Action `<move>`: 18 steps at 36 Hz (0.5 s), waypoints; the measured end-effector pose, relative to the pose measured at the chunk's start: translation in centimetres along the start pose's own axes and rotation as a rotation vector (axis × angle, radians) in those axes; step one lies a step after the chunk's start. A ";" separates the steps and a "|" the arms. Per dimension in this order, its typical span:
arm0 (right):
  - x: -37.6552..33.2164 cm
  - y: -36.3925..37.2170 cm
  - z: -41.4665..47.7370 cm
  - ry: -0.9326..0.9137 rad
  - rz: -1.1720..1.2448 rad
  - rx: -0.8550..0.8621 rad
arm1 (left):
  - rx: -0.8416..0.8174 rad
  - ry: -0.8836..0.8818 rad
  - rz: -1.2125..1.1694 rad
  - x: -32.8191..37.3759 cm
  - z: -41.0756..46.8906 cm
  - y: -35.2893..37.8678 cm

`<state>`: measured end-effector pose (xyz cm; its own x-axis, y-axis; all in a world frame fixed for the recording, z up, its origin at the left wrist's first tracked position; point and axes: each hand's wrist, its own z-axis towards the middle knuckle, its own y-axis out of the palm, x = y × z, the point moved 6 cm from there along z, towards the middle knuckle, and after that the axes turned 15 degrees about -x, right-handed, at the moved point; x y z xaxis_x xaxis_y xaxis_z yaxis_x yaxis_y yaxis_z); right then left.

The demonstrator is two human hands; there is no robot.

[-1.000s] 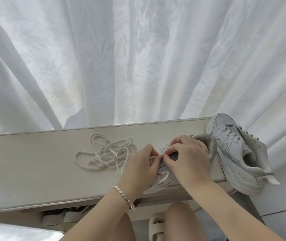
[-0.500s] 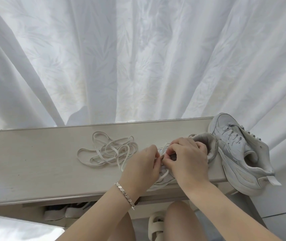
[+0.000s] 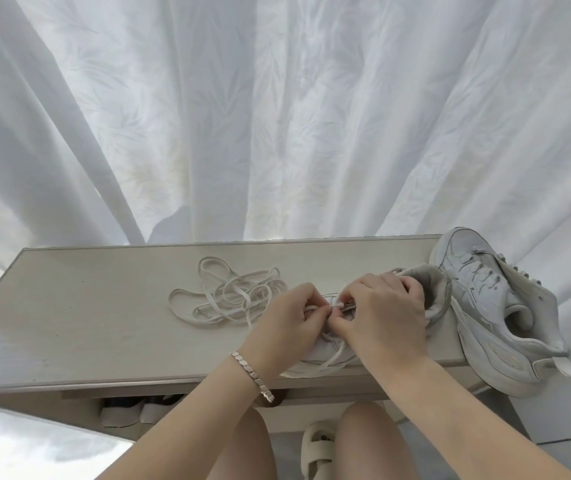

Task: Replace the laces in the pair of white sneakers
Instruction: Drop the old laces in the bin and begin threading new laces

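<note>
Centrally, a white sneaker (image 3: 433, 293) lies on a pale wooden bench top (image 3: 86, 317), toe toward the person and reaching the front edge, its grey padded collar pointing toward the curtain (image 3: 277, 116). Both hands cover most of it. The left hand (image 3: 287, 320), with a silver bracelet (image 3: 253, 375) at the wrist, has its fingers curled and pinches a flat off-white lace (image 3: 337, 305). The right hand (image 3: 384, 317) pinches the same lace between thumb and forefinger, just beside the left fingertips. More of this lace loops over the toe.

A loose tangle of cream laces (image 3: 232, 296) lies just left of the hands. Beyond it, bare bench top runs to the left end.

The second sneaker (image 3: 506, 313), laced, sits tilted at the right end, its heel hanging past the corner and touching the first shoe's collar. White curtain folds hang right behind the back edge.
</note>
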<state>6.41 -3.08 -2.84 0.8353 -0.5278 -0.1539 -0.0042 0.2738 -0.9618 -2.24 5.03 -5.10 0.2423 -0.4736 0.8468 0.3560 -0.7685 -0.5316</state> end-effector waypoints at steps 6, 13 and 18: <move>0.0 0.0 -0.2 -0.007 0.025 0.056 | 0.002 0.040 0.085 0.2 -0.2 -0.1; 0.2 0.0 -0.1 -0.037 0.085 0.082 | 0.142 0.051 0.088 -0.9 -2.0 -0.8; 0.8 -0.1 -0.2 -0.118 0.186 -0.003 | 0.293 -0.050 -0.314 -1.5 -2.6 -2.6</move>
<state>6.93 -3.72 -2.92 0.8786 -0.3707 -0.3009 -0.1653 0.3551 -0.9201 -5.84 6.59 -4.95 0.1218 -0.2092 0.9703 0.6587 -0.7142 -0.2367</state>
